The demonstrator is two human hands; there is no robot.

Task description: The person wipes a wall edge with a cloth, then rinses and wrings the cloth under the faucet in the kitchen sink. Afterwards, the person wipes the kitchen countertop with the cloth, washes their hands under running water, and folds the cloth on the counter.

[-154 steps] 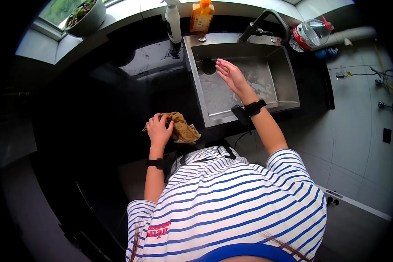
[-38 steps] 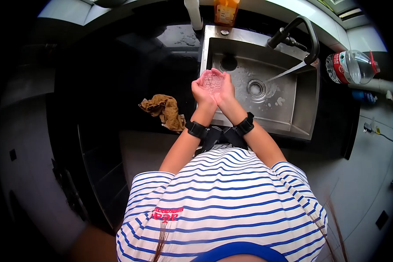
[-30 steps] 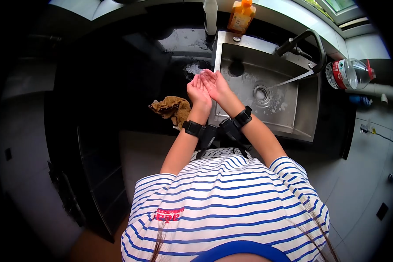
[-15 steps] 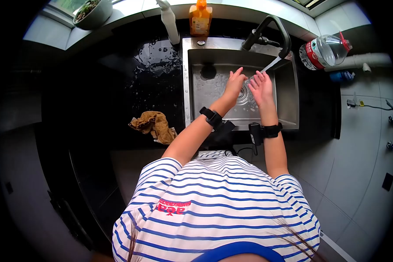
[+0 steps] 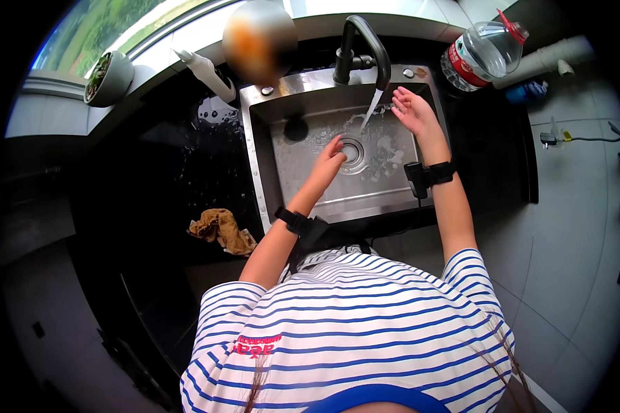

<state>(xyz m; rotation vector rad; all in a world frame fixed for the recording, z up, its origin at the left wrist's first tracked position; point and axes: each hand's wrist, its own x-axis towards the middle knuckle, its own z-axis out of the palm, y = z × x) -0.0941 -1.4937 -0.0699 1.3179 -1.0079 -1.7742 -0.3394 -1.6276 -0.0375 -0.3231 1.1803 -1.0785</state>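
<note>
Water runs from the dark curved faucet into the stainless steel sink. Over the basin, beside the drain, my left hand is empty, its fingers loosely bent and parted. My right hand is raised to the right of the water stream, near the faucet's spout, with fingers extended and nothing in them. The stream falls between the two hands and touches neither. White foam patches lie on the basin floor. Each wrist wears a black strap with a small device.
A crumpled brown cloth lies on the wet black counter at left. Behind the sink stand a white bottle and a blurred orange shape. A large clear water bottle is at right; a potted plant sits on the sill.
My hands have moved apart: the right one up and away to the right of the stream, the left one back toward me. The camera view has shifted, and water still runs.
</note>
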